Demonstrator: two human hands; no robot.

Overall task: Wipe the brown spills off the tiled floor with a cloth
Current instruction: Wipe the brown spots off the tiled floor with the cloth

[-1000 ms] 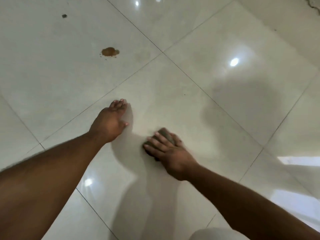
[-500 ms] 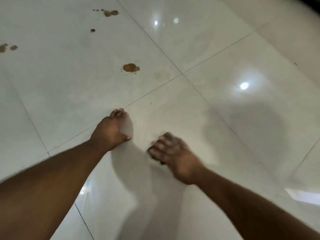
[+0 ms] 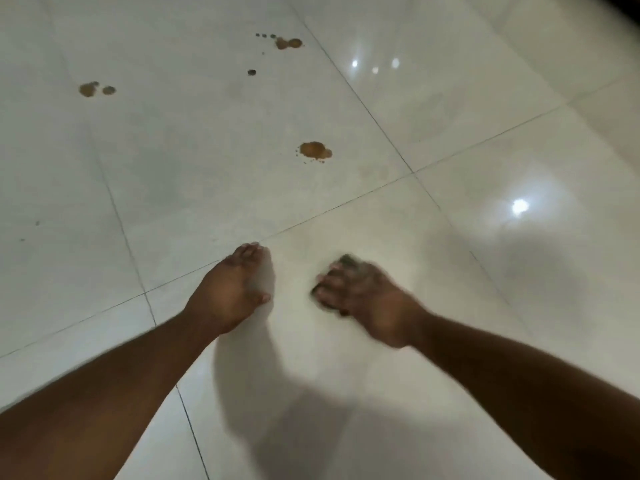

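Note:
My right hand (image 3: 363,299) presses a small dark cloth (image 3: 346,260) onto a glossy white floor tile (image 3: 346,216); only the cloth's far edge shows past my fingers, and the hand is blurred. My left hand (image 3: 232,289) rests flat on the floor beside it, fingers together, holding nothing. The nearest brown spill (image 3: 314,150) lies on the tile beyond both hands. Farther off are a brown double blot (image 3: 288,43) with small drops (image 3: 251,72) and another brown pair (image 3: 95,89) at the left.
Dark grout lines (image 3: 346,199) cross the floor between large tiles. Bright light reflections (image 3: 519,206) shine on the right tiles. My arms cast a shadow (image 3: 277,393) on the tile near me. A dark edge (image 3: 623,8) shows at the top right corner.
The view has tilted up and away, bringing more spills into sight at the top and left. My right hand with the cloth has slid slightly forward; my left hand stays planted.

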